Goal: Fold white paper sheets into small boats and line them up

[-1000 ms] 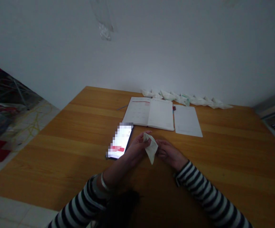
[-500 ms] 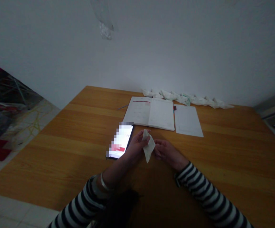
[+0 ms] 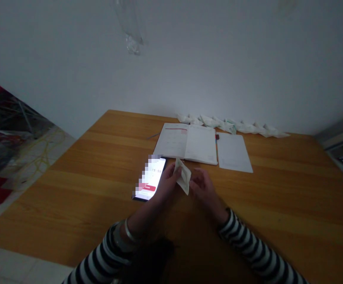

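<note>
Over the table, my left hand (image 3: 167,182) pinches a small folded piece of white paper (image 3: 184,178) between thumb and fingers. The paper is roughly diamond-shaped and tilted, with its layers slightly parted. My right hand (image 3: 204,190) is just to the right of it, fingers loosely curled and apart. Its thumb tip is close to the paper's right edge; whether they touch I cannot tell. Beneath and left of my left hand lies a phone (image 3: 150,179) with a lit screen. Along the wall stands a row of folded white papers (image 3: 246,127) with pointed peaks, some printed green.
An open notebook (image 3: 201,144) lies on the wooden table (image 3: 100,169), with a loose white sheet (image 3: 235,152) at its right. A thin dark pen-like item (image 3: 152,136) is at its left. A clear plastic bag (image 3: 132,44) hangs on the wall. Clutter covers the floor at left.
My right hand has loosened, its fingers spreading from the paper's edge. The paper in my left hand has turned and shifted slightly up and left.
</note>
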Motion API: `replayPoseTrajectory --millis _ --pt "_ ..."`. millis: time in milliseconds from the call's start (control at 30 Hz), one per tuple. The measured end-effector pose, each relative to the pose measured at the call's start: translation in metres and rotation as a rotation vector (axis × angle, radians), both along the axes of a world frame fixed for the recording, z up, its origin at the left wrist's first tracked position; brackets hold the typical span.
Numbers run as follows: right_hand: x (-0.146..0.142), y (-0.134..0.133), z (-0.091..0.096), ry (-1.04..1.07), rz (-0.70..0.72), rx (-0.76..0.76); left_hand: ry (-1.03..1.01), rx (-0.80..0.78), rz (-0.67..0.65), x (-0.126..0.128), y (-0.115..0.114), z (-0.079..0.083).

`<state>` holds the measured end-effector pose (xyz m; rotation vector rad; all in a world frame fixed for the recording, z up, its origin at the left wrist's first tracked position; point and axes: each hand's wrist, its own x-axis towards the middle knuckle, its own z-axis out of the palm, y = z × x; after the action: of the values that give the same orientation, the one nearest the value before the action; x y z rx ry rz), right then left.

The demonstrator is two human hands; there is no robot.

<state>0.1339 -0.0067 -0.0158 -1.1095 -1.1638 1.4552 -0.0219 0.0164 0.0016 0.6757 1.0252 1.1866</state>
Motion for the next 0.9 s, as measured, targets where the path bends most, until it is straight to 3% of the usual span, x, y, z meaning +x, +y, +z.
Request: replayPoseTrajectory --millis 67,200,267,367,467,667,900 --pt "-0.001 -0.006 -0.001 -0.215 -0.066 0.232 0.093 0.032 0.088 -0.002 0.002 0.000" --pt "0.003 -0.013 -0.002 -0.624 -0.019 0.614 0.185 0.082 0.204 -0.004 0.001 0.004" --pt "0.004 -0.013 -0.003 -0.744 -0.002 0.753 0.190 0.103 0.207 -0.005 0.000 0.004" --pt "0.005 -0.011 -0.005 -0.821 0.005 0.846 0.150 0.101 0.141 -0.006 -0.001 0.004" --pt "0.006 -0.007 -0.006 -0.805 -0.045 0.828 0.135 0.042 0.047 -0.006 0.000 0.003" --pt "0.020 0.005 0.001 -0.695 -0.124 0.681 0.180 0.107 0.009 -0.004 -0.001 0.017" --pt "0.071 0.042 0.014 -0.660 -0.312 0.641 0.307 0.064 -0.004 -0.001 -0.008 0.020"
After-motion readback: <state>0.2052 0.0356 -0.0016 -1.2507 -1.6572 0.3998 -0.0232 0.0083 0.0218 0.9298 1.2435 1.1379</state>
